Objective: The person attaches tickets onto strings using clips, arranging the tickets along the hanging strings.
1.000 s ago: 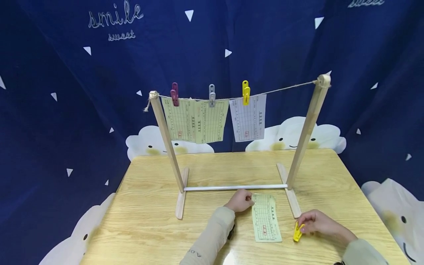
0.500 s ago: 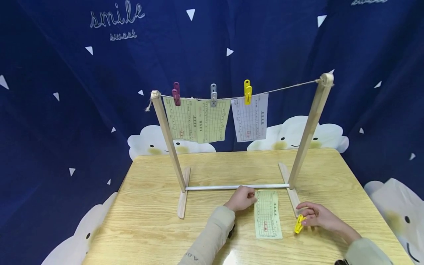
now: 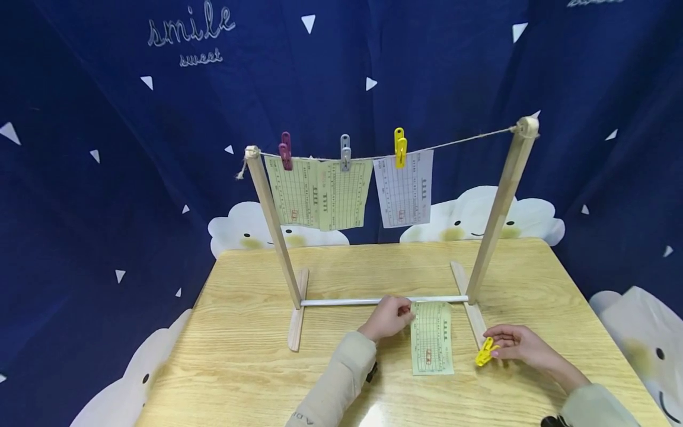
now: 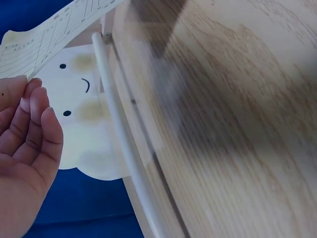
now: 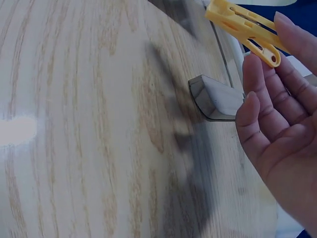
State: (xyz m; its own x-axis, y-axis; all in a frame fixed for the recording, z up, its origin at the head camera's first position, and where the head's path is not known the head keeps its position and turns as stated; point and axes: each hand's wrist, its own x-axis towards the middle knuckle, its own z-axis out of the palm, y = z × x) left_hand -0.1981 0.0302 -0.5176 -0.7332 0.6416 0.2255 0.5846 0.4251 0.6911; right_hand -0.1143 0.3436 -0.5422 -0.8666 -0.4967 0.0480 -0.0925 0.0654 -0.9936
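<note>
My left hand pinches the upper left corner of a yellow printed slip of paper between thumb and forefinger. In the left wrist view the slip rises off the table from that pinch. On the right, my right hand holds a yellow clothespin above the tabletop. The right wrist view has the clothespin between thumb and fingers, the other fingers loosely bent. Above, a string carries two yellow slips under a maroon and a grey clothespin, and a white slip under a yellow clothespin.
The string runs between two wooden posts on flat feet. A white rod joins them low over the wooden table. A dark blue curtain with clouds hangs behind and beside the table.
The slip in my left hand has lifted and moved away from me, its upper edge now at the white rod. My right hand has moved slightly forward, turning the clothespin.
</note>
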